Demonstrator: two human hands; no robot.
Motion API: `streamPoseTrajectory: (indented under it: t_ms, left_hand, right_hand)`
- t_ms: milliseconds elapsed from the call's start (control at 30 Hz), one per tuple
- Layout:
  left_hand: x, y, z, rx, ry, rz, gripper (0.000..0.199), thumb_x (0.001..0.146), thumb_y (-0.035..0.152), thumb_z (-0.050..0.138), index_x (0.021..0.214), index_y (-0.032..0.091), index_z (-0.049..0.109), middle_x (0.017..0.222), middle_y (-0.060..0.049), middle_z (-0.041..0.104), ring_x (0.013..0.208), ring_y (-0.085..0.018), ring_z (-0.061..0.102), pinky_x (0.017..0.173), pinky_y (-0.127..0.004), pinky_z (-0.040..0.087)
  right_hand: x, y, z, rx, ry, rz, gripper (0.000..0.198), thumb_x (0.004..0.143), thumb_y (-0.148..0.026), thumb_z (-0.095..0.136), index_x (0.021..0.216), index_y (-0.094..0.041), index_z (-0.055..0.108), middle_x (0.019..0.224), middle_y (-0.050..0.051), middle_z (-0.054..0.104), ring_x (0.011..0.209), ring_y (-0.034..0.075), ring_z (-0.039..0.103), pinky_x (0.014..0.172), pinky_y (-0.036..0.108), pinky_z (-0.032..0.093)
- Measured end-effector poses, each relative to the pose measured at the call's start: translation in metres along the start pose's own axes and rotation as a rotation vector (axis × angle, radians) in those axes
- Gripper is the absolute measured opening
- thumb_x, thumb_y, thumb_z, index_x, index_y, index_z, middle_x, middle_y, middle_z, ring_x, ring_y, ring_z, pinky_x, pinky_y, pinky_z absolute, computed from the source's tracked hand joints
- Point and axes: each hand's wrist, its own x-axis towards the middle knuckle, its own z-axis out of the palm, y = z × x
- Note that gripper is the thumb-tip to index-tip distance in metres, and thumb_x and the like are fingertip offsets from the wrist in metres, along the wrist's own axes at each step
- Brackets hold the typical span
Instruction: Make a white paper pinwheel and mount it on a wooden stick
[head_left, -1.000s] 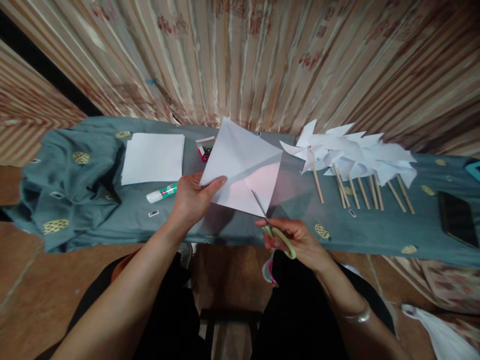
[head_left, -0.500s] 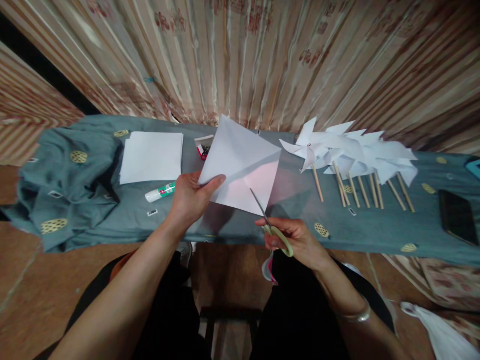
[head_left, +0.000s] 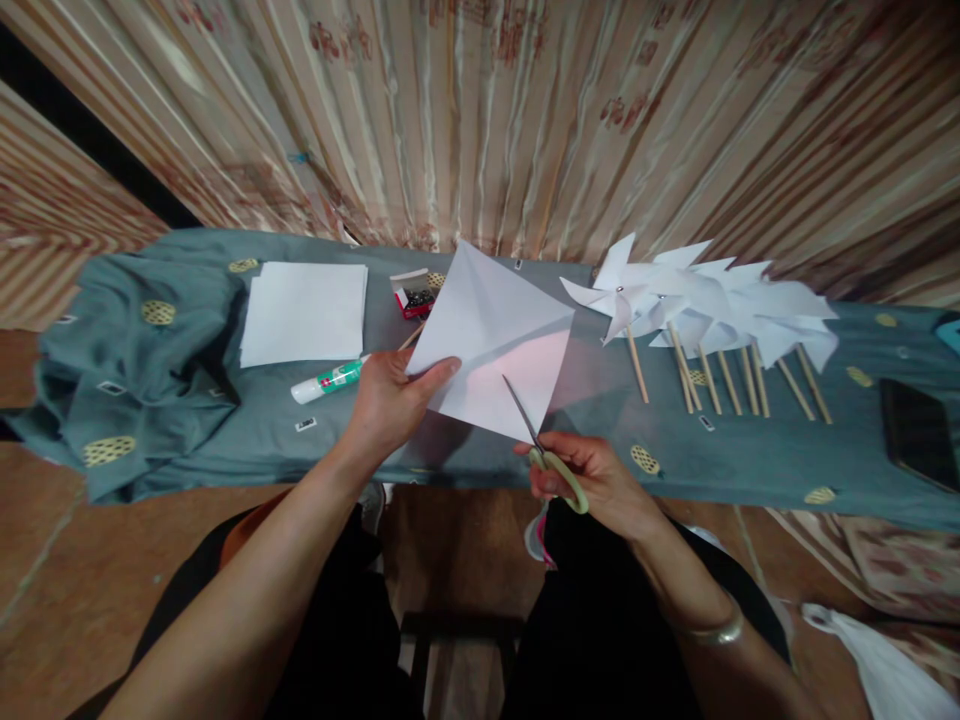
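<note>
My left hand (head_left: 397, 395) grips the left corner of a square white sheet of paper (head_left: 495, 320), thumb on top. Crease lines cross the sheet, which is held above the cloth. My right hand (head_left: 592, 480) is closed around the pale green handles of a pair of scissors (head_left: 566, 482). One blade lies over the paper near its lower corner, pointing toward the middle; the other blade is hidden under the sheet. Beside my left hand lies a glue stick (head_left: 326, 382), its one end covered by the hand.
A stack of white paper (head_left: 304, 315) lies at the left. Behind the held sheet is a small red box (head_left: 414, 300) of dark pins. Several paper pinwheels (head_left: 705, 300) on wooden sticks rest at the right, then a black phone (head_left: 921, 435). Green patterned cloth (head_left: 165, 400) covers the narrow table.
The sheet and my left hand have shifted slightly right and down, uncovering more of the red box. My right hand and the scissors have hardly moved.
</note>
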Motion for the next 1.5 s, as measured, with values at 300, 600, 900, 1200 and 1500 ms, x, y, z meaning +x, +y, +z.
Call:
streamPoseTrajectory:
  t_ms: [300, 600, 900, 1200, 1500]
  left_hand:
    - [0.0004, -0.0044, 0.0006, -0.009, -0.031, -0.001, 0.028, 0.062, 0.038, 0.075, 0.067, 0.011, 0.069, 0.056, -0.001, 0.061, 0.049, -0.01, 0.047, 0.042, -0.019, 0.036]
    - [-0.0014, -0.002, 0.0011, 0.01, -0.029, -0.028, 0.026, 0.061, 0.038, 0.075, 0.066, 0.013, 0.07, 0.056, -0.001, 0.063, 0.048, -0.011, 0.048, 0.041, -0.019, 0.035]
    - [-0.001, -0.0035, 0.0017, -0.035, -0.052, -0.029, 0.024, 0.062, 0.037, 0.075, 0.065, 0.014, 0.069, 0.055, -0.001, 0.062, 0.047, -0.01, 0.046, 0.041, -0.019, 0.035]
    - [0.0001, -0.0059, 0.0004, -0.006, -0.062, -0.027, 0.027, 0.062, 0.039, 0.075, 0.068, 0.012, 0.07, 0.058, -0.001, 0.062, 0.049, -0.01, 0.048, 0.043, -0.019, 0.037]
    - [-0.0003, -0.0063, 0.0011, -0.009, -0.072, -0.023, 0.028, 0.062, 0.038, 0.075, 0.065, 0.011, 0.068, 0.055, 0.001, 0.059, 0.048, -0.009, 0.046, 0.043, -0.018, 0.035]
  right_hand:
    - [-0.0009, -0.0064, 0.0029, -0.05, -0.026, -0.017, 0.045, 0.058, -0.042, 0.087, 0.09, -0.014, 0.07, 0.06, -0.002, 0.065, 0.053, 0.008, 0.056, 0.053, 0.023, 0.044]
    - [-0.0006, -0.003, 0.0018, -0.036, 0.0, -0.007, 0.044, 0.055, -0.041, 0.088, 0.087, -0.016, 0.071, 0.059, -0.003, 0.062, 0.052, 0.009, 0.057, 0.051, 0.022, 0.045]
    - [-0.0018, -0.0046, 0.0033, -0.004, -0.002, 0.006, 0.044, 0.056, -0.04, 0.088, 0.088, -0.016, 0.071, 0.058, -0.004, 0.062, 0.05, 0.007, 0.055, 0.051, 0.021, 0.045]
    - [-0.0006, -0.0048, 0.003, 0.002, 0.0, 0.017, 0.048, 0.052, -0.043, 0.089, 0.086, -0.015, 0.072, 0.057, -0.004, 0.062, 0.051, 0.008, 0.056, 0.05, 0.021, 0.045]
    - [-0.0012, -0.0045, 0.0038, 0.036, 0.018, 0.048, 0.043, 0.053, -0.039, 0.089, 0.085, -0.016, 0.072, 0.055, -0.005, 0.059, 0.05, 0.008, 0.055, 0.051, 0.022, 0.048]
